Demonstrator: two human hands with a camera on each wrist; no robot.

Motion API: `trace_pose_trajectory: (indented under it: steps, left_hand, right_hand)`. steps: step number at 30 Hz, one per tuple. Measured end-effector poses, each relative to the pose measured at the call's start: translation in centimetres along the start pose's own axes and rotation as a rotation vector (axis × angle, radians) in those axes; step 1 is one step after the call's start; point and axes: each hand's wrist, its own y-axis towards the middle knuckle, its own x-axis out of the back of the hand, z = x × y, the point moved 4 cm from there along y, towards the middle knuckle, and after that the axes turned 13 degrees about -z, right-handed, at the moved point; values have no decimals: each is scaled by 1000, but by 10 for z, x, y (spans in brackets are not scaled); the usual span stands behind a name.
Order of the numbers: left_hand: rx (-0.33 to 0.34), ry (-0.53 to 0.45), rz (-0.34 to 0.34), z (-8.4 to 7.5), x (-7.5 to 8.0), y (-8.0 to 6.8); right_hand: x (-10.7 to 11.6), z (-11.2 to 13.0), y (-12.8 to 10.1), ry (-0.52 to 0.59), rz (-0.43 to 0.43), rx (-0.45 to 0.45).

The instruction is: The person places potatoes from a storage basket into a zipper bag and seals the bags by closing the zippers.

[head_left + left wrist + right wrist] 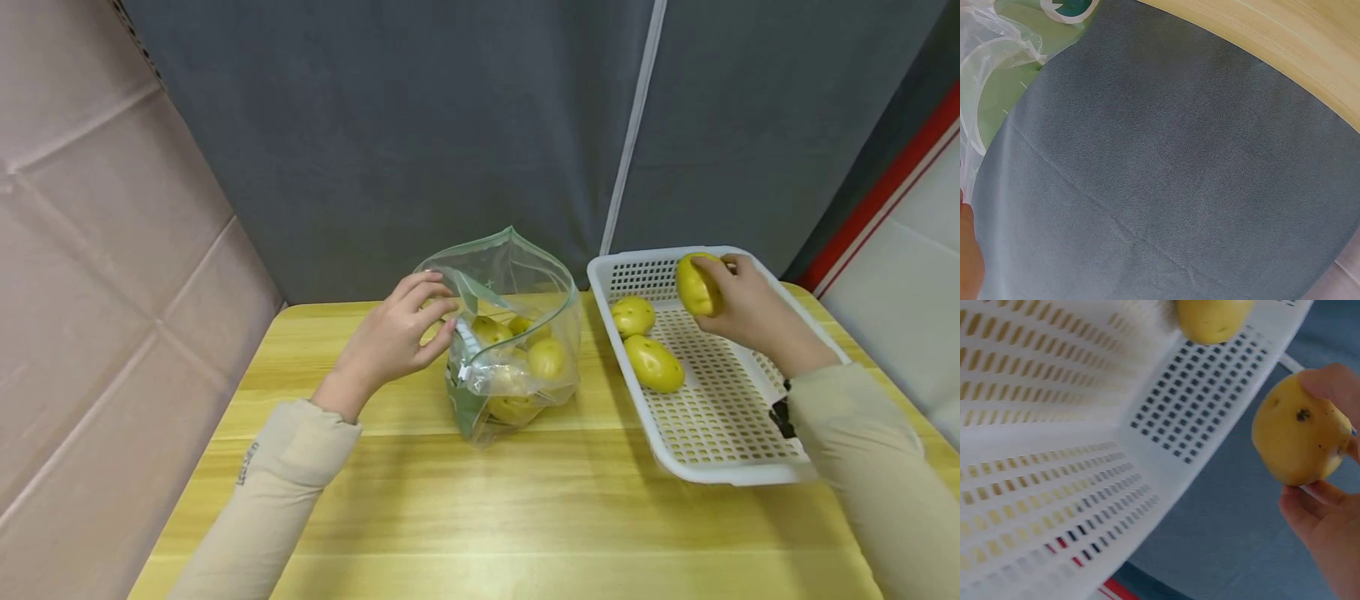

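Potato (pixel 697 285) sits gripped in the right hand (pixel 750 312) above the basket's (pixel 720 467) far end, long axis roughly upright; the left hand (pixel 393 337) pinches the bag's (pixel 517 333) left rim.

Between the held potato (pixel 698 285) and the zip bag (pixel 517 333), open tabletop (pixel 525 500) lies free; the basket (pixel 720 467) rim intervenes.
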Motion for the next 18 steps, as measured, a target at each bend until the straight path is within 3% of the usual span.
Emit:
trace_pose_trajectory:
  steps: [6, 18]
  left_hand:
    - [3, -3, 5, 0, 1, 0]
    - [15, 3, 19, 1, 0, 0]
  right_hand:
    - [16, 20, 3, 24, -64, -1]
    - [46, 81, 4, 102, -267, 148]
